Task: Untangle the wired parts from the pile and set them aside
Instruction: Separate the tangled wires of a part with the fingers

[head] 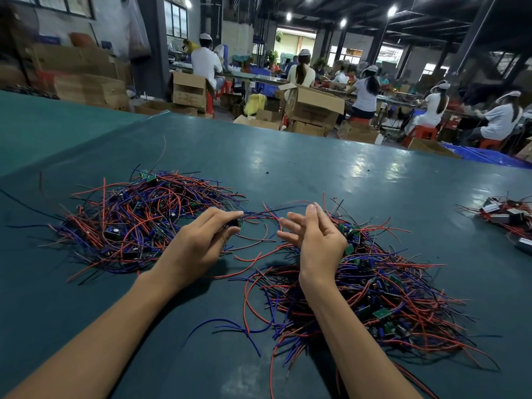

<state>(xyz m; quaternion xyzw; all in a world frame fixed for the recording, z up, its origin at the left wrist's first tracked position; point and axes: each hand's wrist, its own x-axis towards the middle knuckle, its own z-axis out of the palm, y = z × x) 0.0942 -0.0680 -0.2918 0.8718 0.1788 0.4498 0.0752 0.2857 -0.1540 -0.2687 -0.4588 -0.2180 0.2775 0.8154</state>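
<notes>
- The left hand (201,240) pinches one wired part (234,223) between the two heaps.
- The right hand (316,243) holds nothing, its fingers (312,214) spread wide.
- The left pile (138,223) and right pile (388,292) both lie large on the counter (288,156), so most untangling likely remains.

Green table (316,168): left wire pile (138,223), right wire pile (374,289), far-right parts cluster (506,214).

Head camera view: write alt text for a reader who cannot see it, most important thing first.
A person's left hand pinches a small wired part over a green table, between a left pile and a right pile of tangled red, blue and black wires. The right hand is open, fingers up, over the right pile.
</notes>
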